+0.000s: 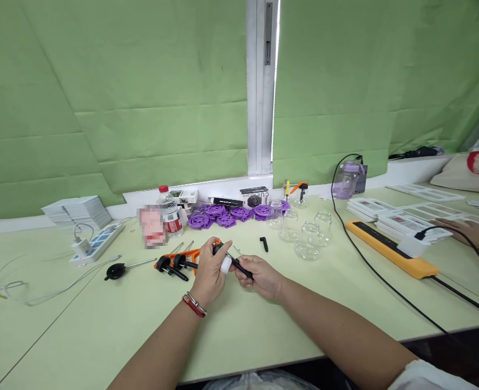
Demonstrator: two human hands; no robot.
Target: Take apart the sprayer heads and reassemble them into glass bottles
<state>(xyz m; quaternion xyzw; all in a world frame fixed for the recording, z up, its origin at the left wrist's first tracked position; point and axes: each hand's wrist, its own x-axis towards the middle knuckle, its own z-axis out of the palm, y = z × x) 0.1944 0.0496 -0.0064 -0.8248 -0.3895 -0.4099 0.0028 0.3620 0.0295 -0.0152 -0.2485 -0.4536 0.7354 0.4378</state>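
My left hand (211, 271) is wrapped round a black part with a bit of orange at its top; a small white piece (225, 264) shows beside the thumb. In my right hand (261, 276) is a black handle (243, 269) that reaches toward the part in my left hand. Just left of my left hand lie black and orange assemblies (173, 266) with thin metal rods. Farther left is a round black piece (116, 271) with a rod. A small black elbow piece (264, 244) rests beyond my right hand.
Purple rings (225, 218), a bottle (171, 214) and a box (259, 198) stand at the back. Clear glass jars (307, 246) are behind right. Power strips lie left (101, 242) and right (393, 252), with cables. Another person's hand (458, 230) is at far right.
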